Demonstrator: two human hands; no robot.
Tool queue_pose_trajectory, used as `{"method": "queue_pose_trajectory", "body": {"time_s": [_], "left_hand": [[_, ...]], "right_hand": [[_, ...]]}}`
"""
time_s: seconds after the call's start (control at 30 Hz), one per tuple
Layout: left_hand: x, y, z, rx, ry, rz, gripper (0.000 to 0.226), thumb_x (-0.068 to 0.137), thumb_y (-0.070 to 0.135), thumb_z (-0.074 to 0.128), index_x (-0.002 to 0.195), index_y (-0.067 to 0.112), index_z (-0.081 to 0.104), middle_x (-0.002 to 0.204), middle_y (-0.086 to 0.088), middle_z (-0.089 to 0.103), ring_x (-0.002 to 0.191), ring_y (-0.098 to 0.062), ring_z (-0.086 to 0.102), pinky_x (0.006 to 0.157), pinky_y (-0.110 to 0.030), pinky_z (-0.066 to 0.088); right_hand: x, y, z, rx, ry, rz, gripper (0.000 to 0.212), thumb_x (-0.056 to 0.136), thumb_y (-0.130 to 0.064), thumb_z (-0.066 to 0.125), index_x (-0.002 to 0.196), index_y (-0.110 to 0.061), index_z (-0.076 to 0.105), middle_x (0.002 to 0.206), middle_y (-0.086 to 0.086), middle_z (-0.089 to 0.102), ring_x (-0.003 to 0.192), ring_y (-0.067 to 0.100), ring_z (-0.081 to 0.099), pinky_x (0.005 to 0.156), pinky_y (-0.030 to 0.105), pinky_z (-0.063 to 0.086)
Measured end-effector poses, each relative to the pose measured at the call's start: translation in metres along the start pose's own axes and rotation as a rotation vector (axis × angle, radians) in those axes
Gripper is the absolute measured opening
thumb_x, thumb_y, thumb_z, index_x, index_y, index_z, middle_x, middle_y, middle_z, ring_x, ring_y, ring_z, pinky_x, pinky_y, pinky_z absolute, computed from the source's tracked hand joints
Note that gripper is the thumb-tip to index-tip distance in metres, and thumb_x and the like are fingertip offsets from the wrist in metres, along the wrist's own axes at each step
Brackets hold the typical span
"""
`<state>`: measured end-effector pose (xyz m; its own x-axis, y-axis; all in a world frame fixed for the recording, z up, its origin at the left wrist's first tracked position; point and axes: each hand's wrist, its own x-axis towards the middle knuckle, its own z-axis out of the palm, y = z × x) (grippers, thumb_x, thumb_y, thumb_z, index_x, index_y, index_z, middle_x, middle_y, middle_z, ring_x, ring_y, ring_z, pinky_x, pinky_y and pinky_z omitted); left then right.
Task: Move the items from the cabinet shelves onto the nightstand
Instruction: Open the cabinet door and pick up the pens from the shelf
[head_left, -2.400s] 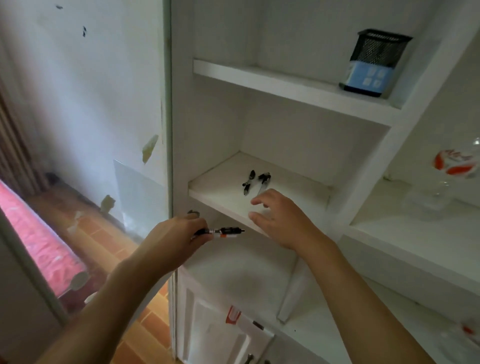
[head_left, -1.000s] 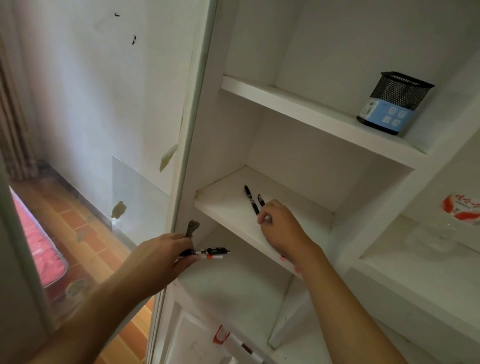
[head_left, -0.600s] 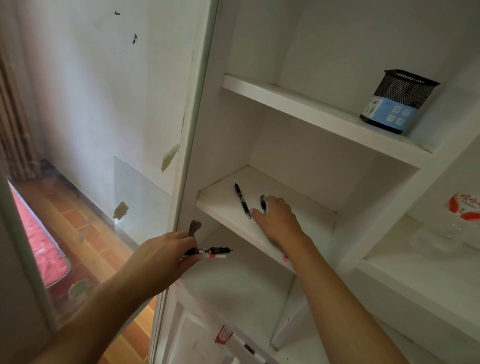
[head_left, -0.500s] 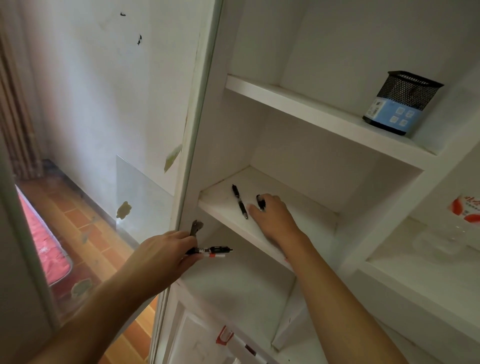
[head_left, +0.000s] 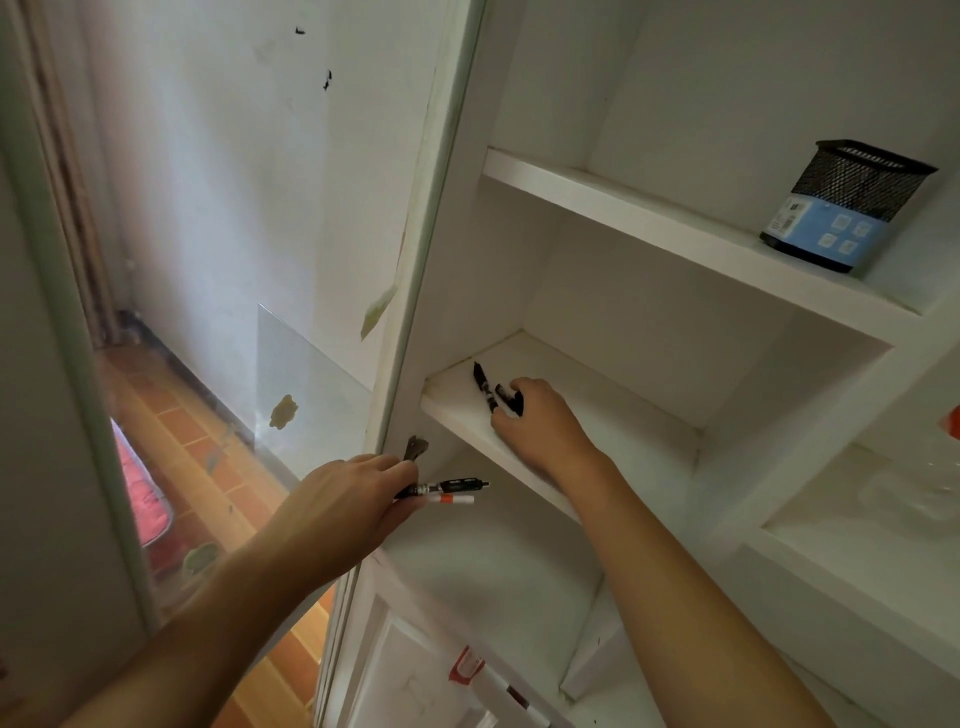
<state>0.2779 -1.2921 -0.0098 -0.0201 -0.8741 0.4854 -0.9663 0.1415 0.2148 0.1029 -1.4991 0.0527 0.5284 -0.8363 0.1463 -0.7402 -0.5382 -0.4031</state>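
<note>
2 pens (head_left: 485, 388) on middle shelf (head_left: 613, 415); mesh holder (head_left: 844, 208) on shelf above, right.

White shelves (head_left: 649, 213) are seen; the pens (head_left: 485, 387) are black, and the mesh holder (head_left: 852, 205) is black with a blue band.

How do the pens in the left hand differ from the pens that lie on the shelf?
The pens in the left hand are gripped and held in the air below the shelf; the pens on the shelf lie on its board under the right hand.
The held pens point about level to the right; the shelf pens point away, toward the back.
One held pen has a white and orange barrel; the shelf pens look all dark.
Each group has two pens.
</note>
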Motion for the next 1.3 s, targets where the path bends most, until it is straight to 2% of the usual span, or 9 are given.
{"method": "queue_pose_trajectory", "body": {"time_s": [0.17, 0.23, 0.33, 0.47, 0.6, 0.87, 1.03, 1.17, 1.3], "left_hand": [[0.000, 0.004, -0.001, -0.016, -0.009, -0.027, 0.049, 0.097, 0.064, 0.025, 0.093, 0.030, 0.060, 0.077, 0.017, 0.055, 0.062, -0.004, 0.051, 0.053, -0.010, 0.027], [-0.002, 0.005, -0.001, -0.031, -0.025, -0.045, 0.054, 0.094, 0.066, 0.020, 0.096, 0.029, 0.059, 0.078, 0.016, 0.055, 0.063, -0.004, 0.051, 0.052, -0.011, 0.028], [-0.004, 0.006, -0.001, -0.022, -0.070, -0.078, 0.044, 0.099, 0.061, 0.028, 0.104, 0.029, 0.057, 0.086, 0.015, 0.059, 0.070, -0.006, 0.055, 0.056, -0.013, 0.038], [-0.007, 0.011, -0.005, -0.005, -0.114, -0.136, 0.032, 0.105, 0.058, 0.034, 0.102, 0.030, 0.050, 0.080, 0.013, 0.058, 0.064, -0.007, 0.054, 0.053, -0.016, 0.035], [-0.008, 0.015, -0.006, -0.010, -0.195, -0.181, 0.027, 0.107, 0.055, 0.030, 0.105, 0.029, 0.040, 0.070, 0.009, 0.053, 0.056, -0.010, 0.051, 0.050, -0.022, 0.036], [-0.011, 0.015, 0.001, -0.110, -0.291, -0.234, 0.020, 0.110, 0.038, 0.034, 0.127, 0.027, 0.038, 0.078, 0.006, 0.059, 0.064, -0.011, 0.058, 0.067, -0.031, 0.054], [-0.015, 0.020, -0.003, -0.152, -0.304, -0.237, 0.016, 0.109, 0.044, 0.034, 0.116, 0.029, 0.038, 0.076, 0.005, 0.057, 0.063, -0.013, 0.054, 0.057, -0.025, 0.043], [-0.015, 0.022, -0.007, -0.172, -0.284, -0.233, 0.033, 0.103, 0.060, 0.027, 0.101, 0.031, 0.042, 0.073, 0.007, 0.056, 0.063, -0.012, 0.055, 0.056, -0.022, 0.040], [-0.017, 0.022, -0.007, -0.159, -0.236, -0.229, 0.050, 0.095, 0.073, 0.016, 0.081, 0.033, 0.043, 0.068, 0.005, 0.054, 0.061, -0.013, 0.053, 0.056, -0.023, 0.037]], "right_hand": [[0.000, -0.007, 0.005, -0.035, -0.040, -0.069, 0.056, 0.099, -0.027, 0.060, 0.152, -0.011, 0.047, 0.147, 0.008, 0.051, 0.135, 0.025, 0.047, 0.109, 0.034, 0.043], [0.001, -0.007, 0.004, -0.043, -0.029, -0.071, 0.050, 0.097, -0.016, 0.058, 0.147, -0.010, 0.052, 0.140, 0.010, 0.054, 0.129, 0.026, 0.051, 0.106, 0.036, 0.046], [-0.001, -0.002, 0.001, -0.042, -0.017, -0.078, 0.050, 0.097, -0.010, 0.056, 0.146, -0.012, 0.054, 0.136, 0.009, 0.056, 0.126, 0.026, 0.053, 0.105, 0.035, 0.046], [-0.005, 0.008, -0.006, -0.072, -0.008, -0.076, 0.051, 0.095, -0.010, 0.057, 0.146, -0.016, 0.055, 0.133, 0.005, 0.058, 0.123, 0.024, 0.055, 0.100, 0.031, 0.046], [-0.007, 0.017, -0.009, -0.095, 0.002, -0.069, 0.037, 0.094, -0.013, 0.059, 0.130, -0.020, 0.063, 0.118, 0.001, 0.061, 0.109, 0.022, 0.056, 0.090, 0.036, 0.050], [-0.009, 0.018, -0.008, -0.091, 0.008, -0.081, 0.033, 0.094, -0.014, 0.058, 0.126, -0.019, 0.063, 0.116, 0.001, 0.060, 0.109, 0.021, 0.054, 0.092, 0.040, 0.052], [-0.008, 0.021, -0.007, -0.089, 0.006, -0.081, 0.031, 0.094, -0.015, 0.057, 0.124, -0.021, 0.063, 0.116, -0.001, 0.060, 0.109, 0.020, 0.053, 0.093, 0.040, 0.051], [-0.007, 0.022, -0.006, -0.083, 0.015, -0.071, 0.026, 0.095, -0.021, 0.056, 0.120, -0.021, 0.063, 0.113, -0.002, 0.057, 0.107, 0.021, 0.053, 0.090, 0.040, 0.052], [-0.008, 0.026, -0.002, -0.167, 0.048, -0.031, 0.034, 0.102, -0.042, 0.053, 0.123, -0.016, 0.061, 0.120, 0.002, 0.054, 0.112, 0.024, 0.048, 0.095, 0.047, 0.048]]}}
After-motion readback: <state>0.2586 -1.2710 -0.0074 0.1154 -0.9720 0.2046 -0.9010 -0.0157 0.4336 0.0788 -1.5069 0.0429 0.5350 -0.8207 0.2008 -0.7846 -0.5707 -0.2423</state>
